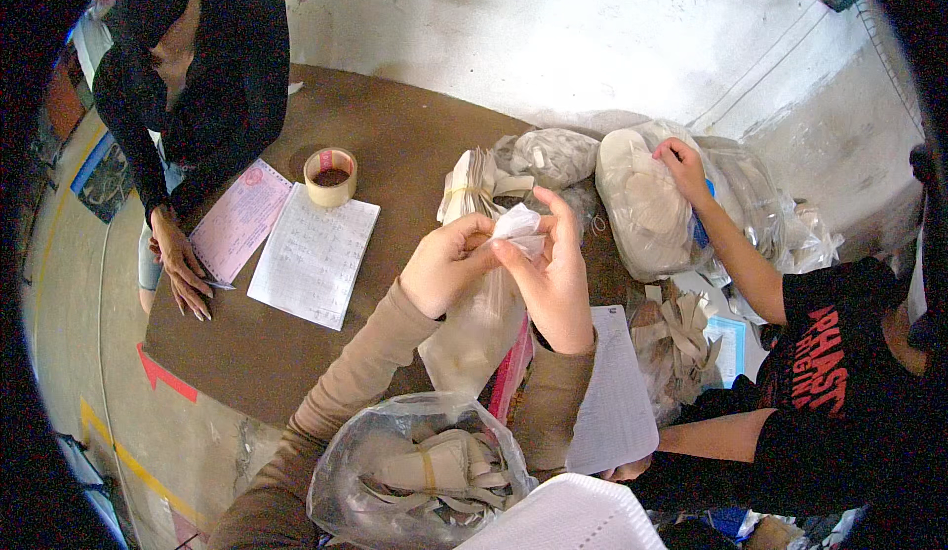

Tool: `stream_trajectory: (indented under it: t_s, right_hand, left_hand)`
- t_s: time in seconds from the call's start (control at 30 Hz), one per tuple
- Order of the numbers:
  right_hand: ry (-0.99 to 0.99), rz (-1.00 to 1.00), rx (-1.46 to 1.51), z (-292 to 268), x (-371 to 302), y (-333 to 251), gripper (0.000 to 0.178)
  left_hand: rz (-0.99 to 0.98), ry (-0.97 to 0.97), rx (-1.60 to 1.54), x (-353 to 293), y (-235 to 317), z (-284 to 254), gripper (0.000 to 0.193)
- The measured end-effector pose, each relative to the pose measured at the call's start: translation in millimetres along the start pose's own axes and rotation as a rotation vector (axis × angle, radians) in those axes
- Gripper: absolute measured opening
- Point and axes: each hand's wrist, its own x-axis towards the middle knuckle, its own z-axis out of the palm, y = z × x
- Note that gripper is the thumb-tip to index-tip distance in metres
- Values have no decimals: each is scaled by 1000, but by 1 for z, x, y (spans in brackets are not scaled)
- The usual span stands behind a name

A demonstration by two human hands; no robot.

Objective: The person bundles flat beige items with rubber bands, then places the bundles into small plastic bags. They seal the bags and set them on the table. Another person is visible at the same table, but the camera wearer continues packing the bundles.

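My left hand (449, 264) is closed, thumb and fingers pinching the gathered top of a translucent plastic bag (476, 338). My right hand (558, 288) presses its thumb on the same bunched plastic, fingers curved up around it. Below my hands the bag's body leans over the table; pale contents show faintly through it. Just beyond my hands lies a stack of beige strips (468, 183) bound with a rubber band. Nearer to me, an open clear bag (331, 476) holds banded beige pieces (430, 469), perhaps fabric parts.
Across the brown table (222, 357) lie a tape roll (331, 177), a handwritten sheet (314, 254) and a pink slip (242, 216). A person in black sits at the far left. At right, another person's hand (681, 167) touches filled plastic bags (647, 209). Papers (612, 402) lie beside my right forearm.
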Motion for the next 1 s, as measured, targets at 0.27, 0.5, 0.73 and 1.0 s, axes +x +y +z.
stream_trajectory:
  t_s: [0.27,0.5,0.73,1.0]
  right_hand:
    - [49,96,-37,-24,4,2,33]
    - [254,-78,310,-13,7,-16,55]
    - [-205,178,117,-28,3,7,68]
    - [84,-73,-48,-5,-8,-39,11]
  left_hand:
    - [-23,-63,-204,2,3,-1,21]
    - [-55,-105,-245,2,-3,-9,24]
    - [-1,-64,10,3,2,-16,18]
    - [101,100,28,-11,24,-1,20]
